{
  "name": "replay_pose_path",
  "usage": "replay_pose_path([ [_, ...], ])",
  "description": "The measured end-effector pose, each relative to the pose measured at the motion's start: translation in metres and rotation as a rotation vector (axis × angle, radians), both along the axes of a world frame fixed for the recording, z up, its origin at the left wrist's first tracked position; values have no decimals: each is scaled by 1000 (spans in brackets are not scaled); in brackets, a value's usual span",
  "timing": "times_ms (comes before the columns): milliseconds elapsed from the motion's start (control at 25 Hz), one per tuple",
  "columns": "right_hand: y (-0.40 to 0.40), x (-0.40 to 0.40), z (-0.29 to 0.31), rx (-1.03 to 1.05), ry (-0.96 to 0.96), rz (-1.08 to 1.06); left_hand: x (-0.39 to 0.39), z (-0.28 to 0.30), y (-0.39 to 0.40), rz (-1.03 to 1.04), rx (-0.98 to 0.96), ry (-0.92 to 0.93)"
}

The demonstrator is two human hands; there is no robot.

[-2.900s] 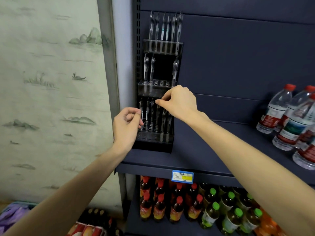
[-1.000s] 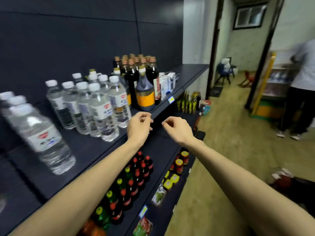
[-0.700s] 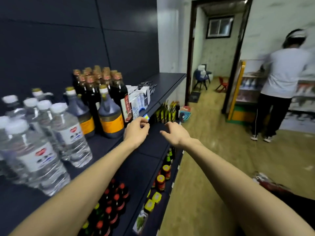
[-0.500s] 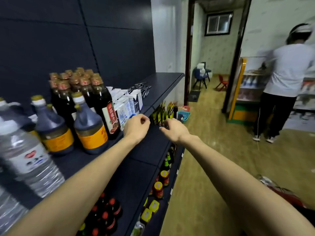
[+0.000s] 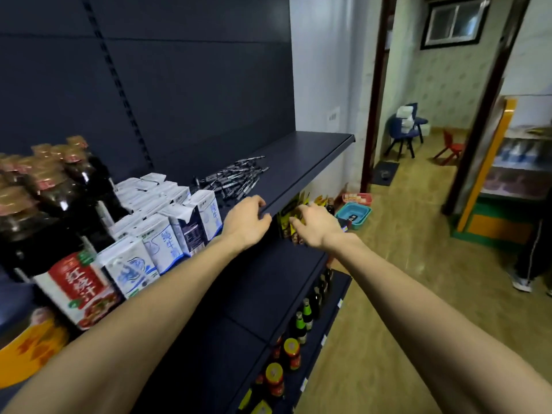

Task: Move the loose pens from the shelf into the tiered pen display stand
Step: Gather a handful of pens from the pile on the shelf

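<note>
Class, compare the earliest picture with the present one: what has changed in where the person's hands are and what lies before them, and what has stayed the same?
The view has swung from the pen display stand, now out of sight, rightward along the shelf to the pile of loose pens. The left hand and right hand have left the stand and now reach toward that pile. Both hands remain empty; the pens lie untouched.

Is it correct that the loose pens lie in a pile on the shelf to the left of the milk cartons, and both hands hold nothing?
Not quite. The head view shows the loose pens piled right of the milk cartons, farther along the shelf. The left hand and right hand do hold nothing.
</note>
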State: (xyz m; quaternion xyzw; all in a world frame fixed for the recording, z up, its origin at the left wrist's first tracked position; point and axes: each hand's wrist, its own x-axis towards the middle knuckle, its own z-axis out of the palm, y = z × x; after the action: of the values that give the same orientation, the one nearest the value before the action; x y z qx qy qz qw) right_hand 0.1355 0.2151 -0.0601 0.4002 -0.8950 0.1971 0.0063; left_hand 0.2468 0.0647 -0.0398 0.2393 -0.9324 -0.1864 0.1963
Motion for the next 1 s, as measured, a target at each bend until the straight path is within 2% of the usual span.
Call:
replay_pose_path([
  [200,-38,-91,-8,8,8,17,-78,-7,-36,52,-93,-77],
  [360,-96,-153,-15,10,34,91,-139,-21,-80,158,-119,-66],
  [520,-153,-200,-2,110,128,207,-192,-23,-123,299,-14,14],
  [680,-200,-247,11,88,109,286,-224,-16,-160,387,30,79],
  [800,-232,-274,8,77,87,335,-236,-16,-181,423,-26,96],
  [1000,-287,-310,-3,98,127,517,-250,-29,-204,479,-214,-56],
])
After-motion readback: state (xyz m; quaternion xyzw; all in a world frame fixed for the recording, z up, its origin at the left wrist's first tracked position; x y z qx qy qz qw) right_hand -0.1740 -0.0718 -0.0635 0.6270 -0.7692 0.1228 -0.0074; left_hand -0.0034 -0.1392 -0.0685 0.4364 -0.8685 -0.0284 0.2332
